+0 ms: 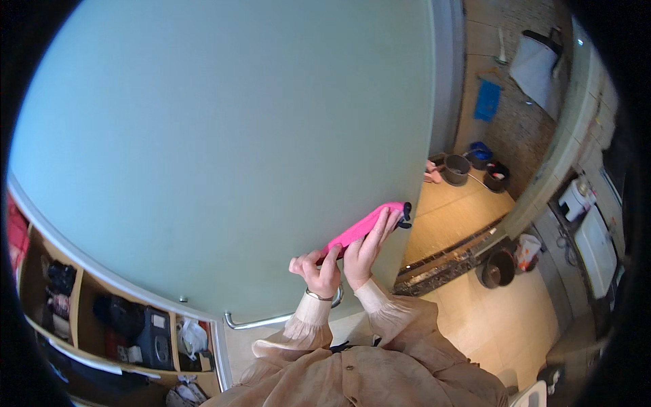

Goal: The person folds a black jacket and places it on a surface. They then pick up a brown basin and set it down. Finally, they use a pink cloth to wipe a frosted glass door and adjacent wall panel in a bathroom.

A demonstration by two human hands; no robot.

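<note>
A long, flat pink pad (359, 229), which looks like fabric, is held at a slant against a frosted glass panel (244, 132). Black fittings (406, 215) stick out at its upper right end, close to the panel's edge. My left hand (320, 272) grips the lower left end with bent fingers. Along the upper right part, the fingers of my right hand (367, 249) lie stretched over the pad. The side facing the glass is hidden. Below my hands a metal bar handle (264, 321) is fixed to the panel, partly behind my left sleeve.
Right of the panel's edge, a shower area holds several dark buckets (456, 169) behind a dark stone sill (447, 262). Another bucket (498, 269) stands outside it near a washbasin (595, 254). Wooden shelving (76, 305) with a dark safe (156, 338) is at lower left.
</note>
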